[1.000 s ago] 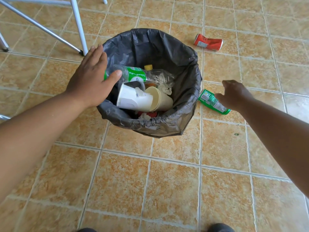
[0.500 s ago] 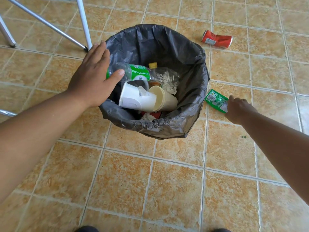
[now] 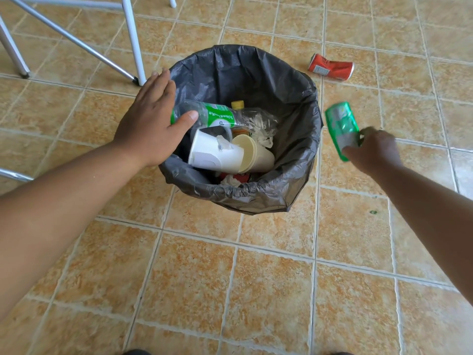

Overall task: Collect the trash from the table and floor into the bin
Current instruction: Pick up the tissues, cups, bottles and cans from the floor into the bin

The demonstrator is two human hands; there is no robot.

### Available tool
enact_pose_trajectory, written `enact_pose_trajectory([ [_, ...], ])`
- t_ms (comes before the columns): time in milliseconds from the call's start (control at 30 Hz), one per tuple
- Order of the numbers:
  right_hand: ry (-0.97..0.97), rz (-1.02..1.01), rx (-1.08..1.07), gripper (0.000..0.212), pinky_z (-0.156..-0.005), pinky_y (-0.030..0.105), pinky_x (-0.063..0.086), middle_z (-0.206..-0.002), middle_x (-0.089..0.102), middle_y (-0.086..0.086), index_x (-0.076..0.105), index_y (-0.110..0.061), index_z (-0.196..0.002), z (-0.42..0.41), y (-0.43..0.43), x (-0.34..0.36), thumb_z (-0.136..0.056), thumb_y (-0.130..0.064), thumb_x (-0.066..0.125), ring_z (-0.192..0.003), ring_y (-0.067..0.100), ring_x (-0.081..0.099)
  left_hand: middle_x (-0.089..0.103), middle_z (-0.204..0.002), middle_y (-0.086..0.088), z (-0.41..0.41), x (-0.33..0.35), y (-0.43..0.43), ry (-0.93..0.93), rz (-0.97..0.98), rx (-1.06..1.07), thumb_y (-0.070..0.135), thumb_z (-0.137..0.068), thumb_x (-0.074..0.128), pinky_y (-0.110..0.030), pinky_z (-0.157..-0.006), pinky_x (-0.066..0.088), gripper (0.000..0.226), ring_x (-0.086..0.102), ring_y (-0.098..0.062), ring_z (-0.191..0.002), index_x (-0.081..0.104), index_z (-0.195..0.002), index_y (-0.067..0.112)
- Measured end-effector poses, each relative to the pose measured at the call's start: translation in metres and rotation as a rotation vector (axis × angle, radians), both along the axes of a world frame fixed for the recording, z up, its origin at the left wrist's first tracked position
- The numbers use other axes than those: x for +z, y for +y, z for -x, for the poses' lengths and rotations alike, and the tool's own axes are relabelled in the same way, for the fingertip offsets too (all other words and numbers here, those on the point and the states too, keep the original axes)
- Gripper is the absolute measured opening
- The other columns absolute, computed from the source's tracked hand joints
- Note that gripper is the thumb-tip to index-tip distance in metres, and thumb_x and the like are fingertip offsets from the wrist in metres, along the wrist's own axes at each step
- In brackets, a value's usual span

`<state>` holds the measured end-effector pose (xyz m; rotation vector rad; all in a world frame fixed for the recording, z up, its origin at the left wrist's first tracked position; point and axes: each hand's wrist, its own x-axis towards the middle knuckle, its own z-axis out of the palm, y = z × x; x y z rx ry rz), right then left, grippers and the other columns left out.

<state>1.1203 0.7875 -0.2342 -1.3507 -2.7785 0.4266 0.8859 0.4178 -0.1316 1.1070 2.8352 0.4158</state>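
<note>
The left hand [image 3: 151,124] lies flat, fingers straight and thumb spread, at the left rim of the bin [image 3: 256,198], holding nothing. The right hand [image 3: 376,152], centre right of the frame, pinches a crushed green can [image 3: 341,126] just beside the bin's right rim, its free end pointing up-frame. The tiled floor [image 3: 256,290] lies bare across the lower frame. White table legs [image 3: 131,39] stand upper left and a red can [image 3: 331,67] lies upper right. In the bin, a bottle [image 3: 217,116] wears a green label whose white writing is unreadable, above two paper cups [image 3: 215,155].
</note>
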Motion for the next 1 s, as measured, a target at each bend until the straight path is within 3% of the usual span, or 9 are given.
enact_pose_trajectory([
  [167,0.639,0.007,0.088,0.044,-0.07,0.004,0.045,-0.109,0.069,-0.007,0.061,-0.017,-0.12,0.032,-0.023,0.08,-0.083,-0.041,0.067,-0.091,0.006,0.066,0.001,-0.165,0.002,0.0,-0.001,0.0,-0.004,-0.015,0.001,0.056,-0.099,0.031,-0.034,-0.12,0.005,0.075,-0.003,-0.012,-0.15,0.015,-0.156,0.01],
  [233,0.77,0.032,0.269,0.05,-0.08,0.014,0.053,-0.117,0.066,-0.01,0.057,-0.02,-0.128,0.043,-0.042,0.117,-0.084,-0.037,0.071,-0.1,0.001,0.065,0.0,-0.165,0.003,0.001,-0.002,-0.001,-0.005,-0.017,-0.001,0.057,-0.1,0.03,-0.032,-0.119,0.004,0.075,-0.003,-0.011,-0.15,0.015,-0.156,0.01],
  [333,0.72,-0.045,0.614,0.056,-0.086,0.028,0.055,-0.128,0.062,-0.004,0.054,-0.016,-0.135,0.049,-0.073,0.154,-0.084,-0.028,0.074,-0.111,0.006,0.061,-0.001,-0.165,0.004,0.002,-0.002,-0.001,-0.014,-0.013,-0.001,0.058,-0.099,0.028,-0.03,-0.118,0.002,0.075,-0.005,-0.01,-0.15,0.013,-0.156,0.012],
  [533,0.274,-0.167,1.053,0.058,-0.092,0.015,0.042,-0.128,0.064,0.011,0.058,-0.01,-0.134,0.053,-0.117,0.159,-0.078,-0.005,0.074,-0.102,0.007,0.054,-0.001,-0.165,0.003,0.001,-0.001,-0.001,-0.033,-0.03,0.003,0.057,-0.1,0.031,-0.033,-0.12,0.005,0.075,-0.004,-0.012,-0.15,0.014,-0.156,0.01],
  [633,0.148,-0.177,1.078,0.065,-0.096,0.037,0.05,-0.131,0.062,0.008,0.057,-0.016,-0.136,0.054,-0.121,0.152,-0.075,-0.002,0.074,-0.119,0.023,0.056,-0.001,-0.165,0.004,0.001,-0.001,0.0,-0.03,-0.026,0.006,0.057,-0.1,0.03,-0.032,-0.118,0.004,0.075,-0.004,-0.012,-0.15,0.014,-0.156,0.011],
  [700,0.086,-0.157,1.057,0.067,-0.099,0.041,0.049,-0.136,0.059,0.007,0.055,-0.019,-0.138,0.054,-0.124,0.147,-0.075,0.0,0.07,-0.126,0.022,0.052,-0.001,-0.165,0.003,0.001,-0.002,0.0,-0.02,-0.018,0.002,0.057,-0.1,0.029,-0.031,-0.117,0.002,0.075,-0.004,-0.012,-0.15,0.014,-0.156,0.01],
  [867,0.095,-0.097,1.006,0.064,-0.108,0.041,0.042,-0.142,0.054,0.008,0.055,-0.016,-0.139,0.052,-0.126,0.141,-0.077,0.002,0.057,-0.134,0.02,0.047,-0.001,-0.165,0.002,0.004,-0.004,0.0,-0.013,-0.013,-0.002,0.059,-0.099,0.028,-0.03,-0.116,0.001,0.076,-0.004,-0.013,-0.15,0.014,-0.156,0.01],
  [1000,0.315,-0.13,0.869,0.048,-0.105,0.029,0.04,-0.129,0.062,0.013,0.063,-0.007,-0.129,0.049,-0.118,0.139,-0.082,0.001,0.059,-0.124,0.025,0.055,-0.001,-0.165,0.002,0.003,-0.005,0.0,-0.013,-0.015,-0.007,0.057,-0.1,0.029,-0.031,-0.116,0.002,0.075,-0.004,-0.013,-0.15,0.014,-0.156,0.01],
])
